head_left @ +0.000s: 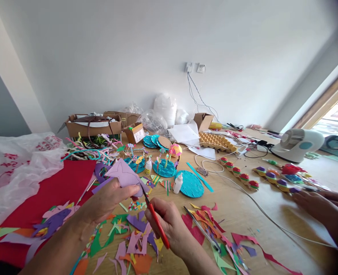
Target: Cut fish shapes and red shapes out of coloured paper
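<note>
My left hand [111, 196] pinches a piece of light purple paper [125, 173] that has a drawn pencil outline on it. Closed around the handles of red-handled scissors [158, 226] is my right hand [169, 221]. The blades meet the lower right edge of the paper, close to my left thumb. Below both hands lie several paper scraps [137, 240] in purple, pink, orange and green. A white glue bottle [178, 183] stands beyond my right hand, beside a round blue disc [191, 184].
Another person's hands [315, 204] are at the right, near painted egg-carton strips [272, 178]. A white cable [260, 210] crosses the table. A white fan [299, 143] stands at the back right. Red paper [57, 187] and a plastic bag [20, 168] lie left. Cardboard boxes [93, 126] line the wall.
</note>
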`<state>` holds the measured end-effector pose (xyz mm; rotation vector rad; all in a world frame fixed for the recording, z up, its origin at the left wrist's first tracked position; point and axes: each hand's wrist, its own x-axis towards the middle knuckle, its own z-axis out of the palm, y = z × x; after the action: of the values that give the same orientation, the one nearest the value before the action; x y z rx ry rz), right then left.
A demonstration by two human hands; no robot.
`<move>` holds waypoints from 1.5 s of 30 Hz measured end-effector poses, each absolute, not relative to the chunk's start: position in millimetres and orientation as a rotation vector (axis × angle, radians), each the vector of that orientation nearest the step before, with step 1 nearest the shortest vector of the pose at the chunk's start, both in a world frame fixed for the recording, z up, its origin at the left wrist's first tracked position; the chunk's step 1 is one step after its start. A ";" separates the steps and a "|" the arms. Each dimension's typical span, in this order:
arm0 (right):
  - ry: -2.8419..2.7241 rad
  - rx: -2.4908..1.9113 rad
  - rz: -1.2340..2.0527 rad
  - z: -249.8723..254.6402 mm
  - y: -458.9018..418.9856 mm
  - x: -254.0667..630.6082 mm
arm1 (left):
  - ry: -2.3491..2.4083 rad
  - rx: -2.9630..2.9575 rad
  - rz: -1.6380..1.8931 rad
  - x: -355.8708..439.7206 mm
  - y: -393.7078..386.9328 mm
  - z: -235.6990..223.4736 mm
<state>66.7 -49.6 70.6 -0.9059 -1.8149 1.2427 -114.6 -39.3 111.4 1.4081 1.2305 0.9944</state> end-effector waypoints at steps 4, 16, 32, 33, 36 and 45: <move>-1.842 -0.927 1.203 71.0 -48.2 67.0 | 1.262 1.415 1.019 -114.2 -41.4 112.7; -1.846 -0.945 1.211 73.5 -47.2 66.1 | 1.288 1.378 1.077 -113.2 -41.7 114.1; -1.818 -0.896 1.219 67.5 -47.4 65.9 | 1.222 1.404 1.084 -113.0 -38.7 112.1; -1.817 -0.899 1.220 67.2 -47.1 65.7 | 1.212 1.404 1.096 -112.9 -38.2 110.7; -1.805 -0.920 1.243 67.1 -46.2 64.5 | 1.188 1.370 1.143 -110.4 -37.7 108.2; -1.670 -0.946 1.362 71.1 -50.1 60.2 | 1.118 1.325 1.184 -99.8 -42.3 108.0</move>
<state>60.2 -50.1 71.1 -0.9464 -1.6703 1.3618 -99.8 -42.3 108.0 1.3252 1.1183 1.1840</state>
